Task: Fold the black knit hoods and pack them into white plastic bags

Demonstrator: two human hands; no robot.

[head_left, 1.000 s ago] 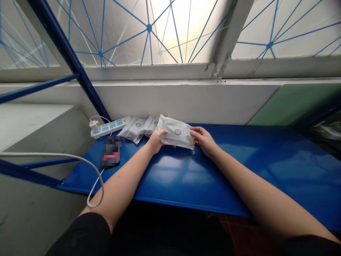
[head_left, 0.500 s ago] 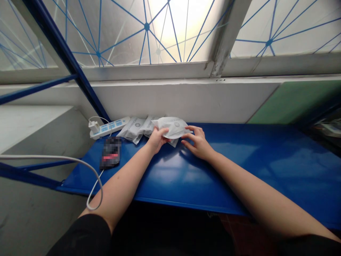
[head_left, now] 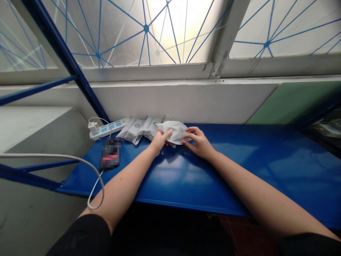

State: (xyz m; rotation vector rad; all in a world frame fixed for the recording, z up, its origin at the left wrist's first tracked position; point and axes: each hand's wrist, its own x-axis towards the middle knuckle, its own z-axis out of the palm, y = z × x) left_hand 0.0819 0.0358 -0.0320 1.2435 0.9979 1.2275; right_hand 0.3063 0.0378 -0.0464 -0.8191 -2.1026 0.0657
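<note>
A crumpled white plastic pouch [head_left: 174,131] with grey print lies at the back edge of the blue metal shelf [head_left: 234,177]. My left hand [head_left: 160,140] grips its left end, fingers over the top. My right hand [head_left: 198,142] holds its right end with the fingertips. Behind my left hand, two similar flat printed pouches [head_left: 131,129] [head_left: 151,127] lie side by side, and the held pouch overlaps the second. The lower part of the held pouch is hidden by my fingers.
A white power strip [head_left: 109,128] with a plugged-in adapter sits at the back left. In front of it lies a pixelated phone [head_left: 110,153], with a white cable [head_left: 53,155] curving off the shelf. A blue steel upright [head_left: 71,71] rises at left, before a frosted window.
The held pouch has gone from a flat shape to a folded, crumpled one. It now sits further back and looks smaller. My hands have moved closer together.
</note>
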